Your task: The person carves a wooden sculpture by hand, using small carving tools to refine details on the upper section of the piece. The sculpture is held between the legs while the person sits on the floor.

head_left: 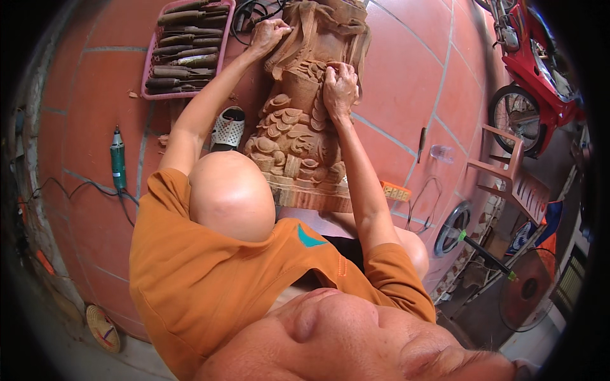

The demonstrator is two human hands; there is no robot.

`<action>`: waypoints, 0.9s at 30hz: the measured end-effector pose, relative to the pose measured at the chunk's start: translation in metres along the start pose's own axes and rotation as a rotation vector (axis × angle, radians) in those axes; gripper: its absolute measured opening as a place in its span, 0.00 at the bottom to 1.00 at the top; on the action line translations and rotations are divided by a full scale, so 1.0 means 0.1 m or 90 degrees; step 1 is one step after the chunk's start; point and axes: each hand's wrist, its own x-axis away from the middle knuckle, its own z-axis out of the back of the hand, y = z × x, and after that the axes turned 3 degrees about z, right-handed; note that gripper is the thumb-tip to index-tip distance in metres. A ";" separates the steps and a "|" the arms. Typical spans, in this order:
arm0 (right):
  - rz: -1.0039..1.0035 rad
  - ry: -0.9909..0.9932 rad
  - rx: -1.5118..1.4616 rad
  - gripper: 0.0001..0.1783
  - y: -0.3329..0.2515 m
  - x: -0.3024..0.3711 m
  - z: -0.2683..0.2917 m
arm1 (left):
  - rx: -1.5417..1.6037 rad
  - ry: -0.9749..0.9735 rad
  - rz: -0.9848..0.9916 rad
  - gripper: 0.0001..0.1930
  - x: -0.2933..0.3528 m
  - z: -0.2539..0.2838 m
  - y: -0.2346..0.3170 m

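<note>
A tall carved wooden statue [298, 127] with scale and cloud reliefs lies on the red tiled floor between my knees. My left hand [268, 33] rests on its upper left edge, fingers curled over the wood. My right hand [340, 86] is closed against the carving near its middle, gripping something small that I cannot make out. My left knee [232, 197] rises beside the statue's base.
A pink tray [151, 63] of several wood chisels lies at the upper left. A green rotary tool [118, 159] with its cord lies at left. A sandal [227, 127], a plastic chair [508, 171], a red motorbike [537, 70] and a fan [527, 289] stand at right.
</note>
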 end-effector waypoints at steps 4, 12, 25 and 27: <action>0.001 -0.003 0.008 0.13 0.01 0.00 0.01 | 0.037 0.019 -0.021 0.14 0.04 -0.01 0.04; 0.000 0.001 -0.010 0.13 0.00 0.01 0.01 | -0.007 0.014 -0.032 0.11 0.60 0.15 -0.09; -0.001 0.003 -0.019 0.13 -0.01 0.01 0.00 | -0.134 0.061 -0.206 0.11 -0.19 -0.03 0.04; 0.001 -0.002 -0.003 0.13 -0.01 0.00 0.00 | -0.130 0.078 -0.224 0.11 -0.20 -0.05 0.02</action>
